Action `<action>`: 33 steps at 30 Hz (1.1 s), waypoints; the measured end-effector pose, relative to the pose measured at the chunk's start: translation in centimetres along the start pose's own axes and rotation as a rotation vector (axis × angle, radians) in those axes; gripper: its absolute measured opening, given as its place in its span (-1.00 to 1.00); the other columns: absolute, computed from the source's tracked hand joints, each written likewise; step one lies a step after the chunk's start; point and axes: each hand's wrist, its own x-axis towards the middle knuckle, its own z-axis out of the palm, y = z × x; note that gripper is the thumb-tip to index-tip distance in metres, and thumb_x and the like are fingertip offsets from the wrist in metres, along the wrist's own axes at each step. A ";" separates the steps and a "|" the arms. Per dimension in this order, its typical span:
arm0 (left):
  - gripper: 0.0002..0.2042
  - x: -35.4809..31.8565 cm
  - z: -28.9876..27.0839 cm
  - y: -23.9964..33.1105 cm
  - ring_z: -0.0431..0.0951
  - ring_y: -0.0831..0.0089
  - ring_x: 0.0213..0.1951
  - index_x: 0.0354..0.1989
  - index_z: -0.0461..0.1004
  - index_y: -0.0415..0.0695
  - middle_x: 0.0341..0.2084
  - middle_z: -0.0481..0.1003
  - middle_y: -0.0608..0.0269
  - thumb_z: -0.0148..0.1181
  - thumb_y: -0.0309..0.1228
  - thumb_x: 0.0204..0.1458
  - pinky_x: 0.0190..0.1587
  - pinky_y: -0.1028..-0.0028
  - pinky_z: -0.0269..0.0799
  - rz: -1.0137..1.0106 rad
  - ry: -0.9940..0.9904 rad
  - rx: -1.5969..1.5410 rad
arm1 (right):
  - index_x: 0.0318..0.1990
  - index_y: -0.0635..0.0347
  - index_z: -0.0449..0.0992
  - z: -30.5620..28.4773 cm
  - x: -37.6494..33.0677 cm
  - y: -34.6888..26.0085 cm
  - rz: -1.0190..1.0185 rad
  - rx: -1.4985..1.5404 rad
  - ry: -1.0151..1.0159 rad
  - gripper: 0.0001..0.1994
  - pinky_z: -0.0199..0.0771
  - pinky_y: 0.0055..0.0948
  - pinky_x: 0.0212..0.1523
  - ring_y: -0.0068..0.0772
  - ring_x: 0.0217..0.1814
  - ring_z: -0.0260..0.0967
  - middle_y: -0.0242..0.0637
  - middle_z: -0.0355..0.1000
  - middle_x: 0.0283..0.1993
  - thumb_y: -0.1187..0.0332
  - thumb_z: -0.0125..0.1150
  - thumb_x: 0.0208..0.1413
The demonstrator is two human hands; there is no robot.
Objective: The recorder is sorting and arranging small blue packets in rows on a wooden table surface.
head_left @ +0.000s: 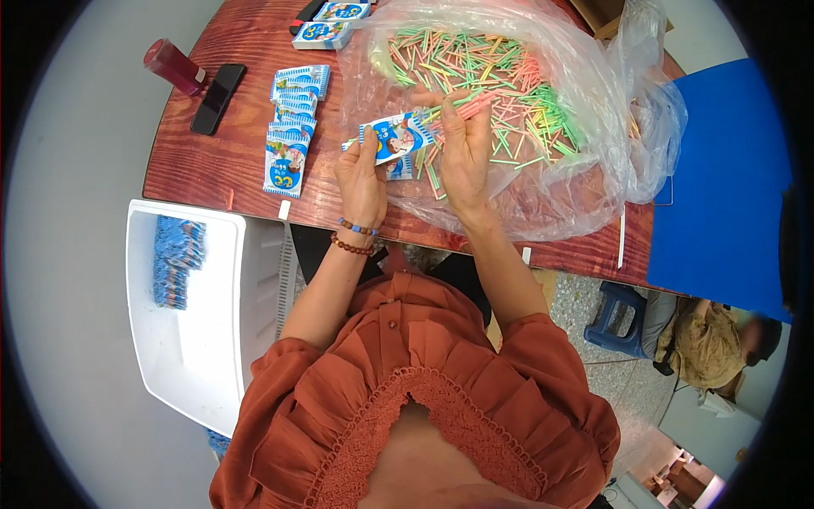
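Observation:
My left hand pinches a blue-and-white printed packet by its left end, over the table's near edge. My right hand is closed on a small bunch of thin coloured sticks, mostly pink with some green. These sticks lie close to the packet's right end; whether any are inside it I cannot tell. Beyond my hands, many loose pink, green and yellow sticks lie on a spread clear plastic bag. Another blue packet is partly hidden under the held one.
Overlapping packets line the red wooden table at left, with more packets farther back. Nearby are a black phone and a red bottle. A white bin with packets stands lower left. At right sits a person.

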 end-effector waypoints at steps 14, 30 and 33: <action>-0.79 -0.3 0.6 -1.1 0.54 0.58 -0.31 -0.26 0.50 -0.23 -0.32 0.55 0.28 0.04 -0.33 0.22 -0.24 0.54 0.50 0.028 0.048 -0.149 | 0.11 0.36 0.18 1.8 -1.3 1.6 -0.024 0.062 0.174 -0.69 0.32 -0.63 -0.13 -0.74 -0.20 0.28 -0.10 0.42 0.04 0.32 -0.19 0.35; -0.79 0.7 0.4 -2.1 0.53 0.53 -0.26 -0.24 0.48 -0.24 -0.30 0.54 0.23 0.03 -0.33 0.23 -0.18 0.49 0.50 -0.015 0.031 -0.209 | 0.19 0.40 0.22 0.9 -0.7 2.1 0.173 0.092 0.000 -0.58 0.20 -0.43 0.18 -0.42 0.18 0.21 -0.09 0.21 0.28 0.23 -0.19 0.35; -0.76 1.4 1.0 -2.3 0.54 0.48 -0.25 -0.24 0.47 -0.26 -0.29 0.54 0.20 0.01 -0.31 0.23 -0.14 0.44 0.50 -0.031 0.021 -0.259 | 0.19 0.42 0.21 0.2 0.5 2.5 0.190 0.246 0.017 -0.57 0.08 -0.33 0.30 -0.28 0.31 0.11 -0.06 0.20 0.27 0.24 -0.20 0.35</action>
